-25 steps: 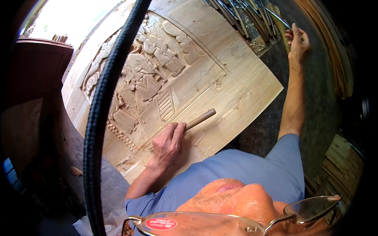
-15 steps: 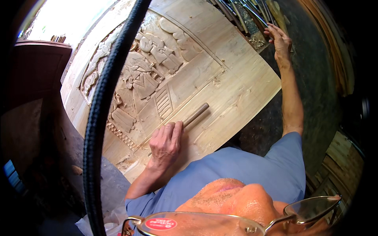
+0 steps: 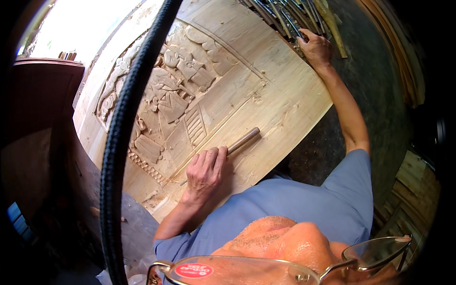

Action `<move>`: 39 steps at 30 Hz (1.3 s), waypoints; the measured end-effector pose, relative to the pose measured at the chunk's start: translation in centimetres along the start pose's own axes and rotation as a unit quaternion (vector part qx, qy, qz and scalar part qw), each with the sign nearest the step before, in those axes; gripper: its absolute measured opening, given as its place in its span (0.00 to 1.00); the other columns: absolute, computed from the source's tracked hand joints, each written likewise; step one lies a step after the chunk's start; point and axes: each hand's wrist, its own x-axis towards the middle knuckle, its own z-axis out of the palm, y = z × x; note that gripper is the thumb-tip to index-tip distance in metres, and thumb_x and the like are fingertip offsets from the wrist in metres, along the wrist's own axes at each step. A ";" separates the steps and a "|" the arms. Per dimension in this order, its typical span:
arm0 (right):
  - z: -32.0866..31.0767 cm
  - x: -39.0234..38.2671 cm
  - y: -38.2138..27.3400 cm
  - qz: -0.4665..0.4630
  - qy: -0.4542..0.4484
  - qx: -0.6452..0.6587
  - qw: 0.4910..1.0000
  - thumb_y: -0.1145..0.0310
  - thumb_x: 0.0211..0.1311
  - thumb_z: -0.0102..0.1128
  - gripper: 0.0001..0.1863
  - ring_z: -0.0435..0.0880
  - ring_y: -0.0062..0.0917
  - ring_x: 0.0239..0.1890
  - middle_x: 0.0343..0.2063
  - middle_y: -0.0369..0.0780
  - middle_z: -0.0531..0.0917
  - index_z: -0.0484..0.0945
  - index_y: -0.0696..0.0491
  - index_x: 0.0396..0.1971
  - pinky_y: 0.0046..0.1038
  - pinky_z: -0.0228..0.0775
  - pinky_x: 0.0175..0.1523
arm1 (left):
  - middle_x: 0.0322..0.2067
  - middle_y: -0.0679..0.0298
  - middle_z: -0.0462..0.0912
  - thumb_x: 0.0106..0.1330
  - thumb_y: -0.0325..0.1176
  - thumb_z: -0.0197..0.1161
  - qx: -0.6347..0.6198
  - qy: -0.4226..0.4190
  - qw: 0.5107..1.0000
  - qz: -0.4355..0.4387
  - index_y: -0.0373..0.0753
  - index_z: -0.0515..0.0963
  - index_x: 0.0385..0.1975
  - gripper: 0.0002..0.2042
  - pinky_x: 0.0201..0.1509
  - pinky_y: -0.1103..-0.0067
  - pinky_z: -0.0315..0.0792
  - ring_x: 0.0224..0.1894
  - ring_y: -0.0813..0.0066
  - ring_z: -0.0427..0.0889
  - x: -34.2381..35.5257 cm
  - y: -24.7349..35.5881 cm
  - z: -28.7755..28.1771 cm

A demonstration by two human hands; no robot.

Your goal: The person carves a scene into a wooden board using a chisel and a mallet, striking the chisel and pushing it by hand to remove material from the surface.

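Observation:
My left hand (image 3: 206, 173) is closed around a chisel (image 3: 244, 141) lying low over the wooden panel (image 3: 289, 109). Its round brown handle sticks out past my fingers to the upper right, and a thin blade tip shows on the other side. Beyond my left hand, the panel bears a relief carving (image 3: 173, 102) of figures, steps and foliage. At the panel's far right corner, my right hand (image 3: 316, 50) pinches the end of a thin dark metal chisel (image 3: 293, 26) among the other tools. My fingers partly hide that end.
Several carving tools (image 3: 273, 12) lie in a row at the far right edge, beside a yellowish wooden piece (image 3: 335, 28). A black braided cable (image 3: 124, 114) crosses the view on the left. A dark red cabinet (image 3: 45, 90) stands at the left.
My right hand has moved left, toward the panel's corner, with the thin chisel. The left hand still grips its chisel and has shifted slightly right.

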 end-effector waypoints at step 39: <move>0.9 7.2 5.6 -0.150 0.135 -0.040 0.979 0.63 0.72 0.70 0.05 0.93 0.45 0.43 0.40 0.40 0.93 0.90 0.43 0.43 0.49 0.84 0.44 | 0.37 0.61 0.83 0.74 0.34 0.70 -0.044 0.034 0.997 0.046 0.41 0.81 0.57 0.15 0.34 0.69 0.82 0.38 0.65 0.87 12.1 3.5 5.0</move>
